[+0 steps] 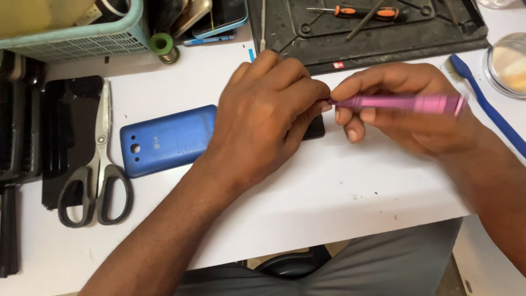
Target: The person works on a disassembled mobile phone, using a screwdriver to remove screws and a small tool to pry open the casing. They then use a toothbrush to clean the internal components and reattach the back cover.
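My right hand (405, 109) holds a pink metal screwdriver handle (405, 103) level above the white table (329, 186). The fingertips of my left hand (268, 109) pinch at the handle's left tip; what they grip there is hidden. Under my left hand lies a phone with a blue back cover (167, 140), its black end (316, 129) showing by my fingers.
Grey-handled scissors (98, 175) lie on a black panel (71, 126) at the left. A teal basket (71, 27) and more phones (219, 19) stand at the back. A black tray (372, 27) holds an orange screwdriver (361, 11). A blue brush (487, 104) and a clear dish (507, 63) are at the right.
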